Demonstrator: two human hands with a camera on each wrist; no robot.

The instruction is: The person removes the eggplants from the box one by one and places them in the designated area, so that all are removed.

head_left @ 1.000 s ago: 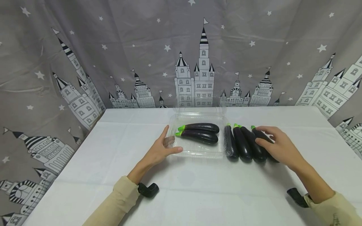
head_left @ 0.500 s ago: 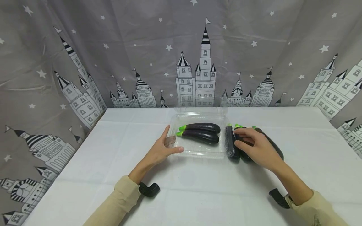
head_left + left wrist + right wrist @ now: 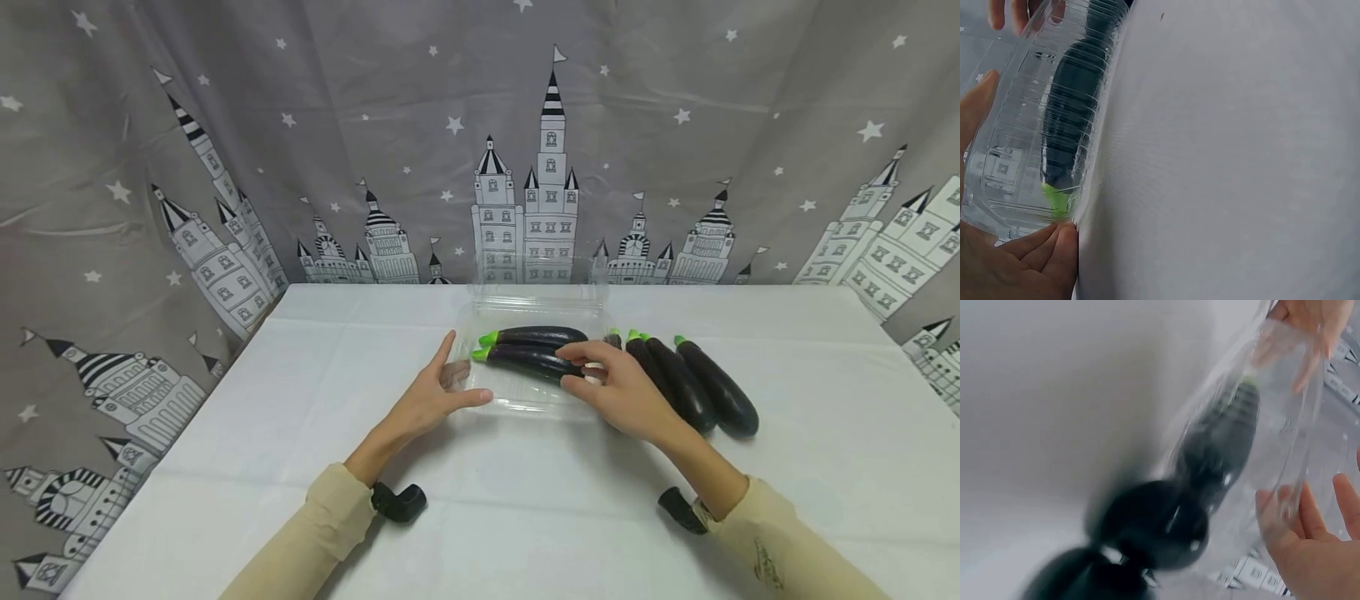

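Note:
In the head view a clear plastic container (image 3: 525, 402) with its lid raised behind it holds two eggplants (image 3: 525, 362) with green stems. My left hand (image 3: 427, 400) spans its front left corner, thumb by the front rim, forefinger straight along the left side. Fingertips (image 3: 1063, 240) in the left wrist view rest against its end wall. My right hand (image 3: 626, 392) hangs over the right end, with its loosely bent fingers around the blunt end of the nearer eggplant. In the right wrist view those fingers (image 3: 1310, 515) show nothing between them and the thumb.
Several more eggplants (image 3: 720, 387) lie side by side on the white table (image 3: 525, 517), right of the container and partly under my right hand. A grey curtain (image 3: 360, 125) printed with castles hangs behind the table.
My right hand has moved left from the rightmost eggplant, across the row, to the container's right end. The rightmost eggplant stays on the table. My left hand keeps its place.

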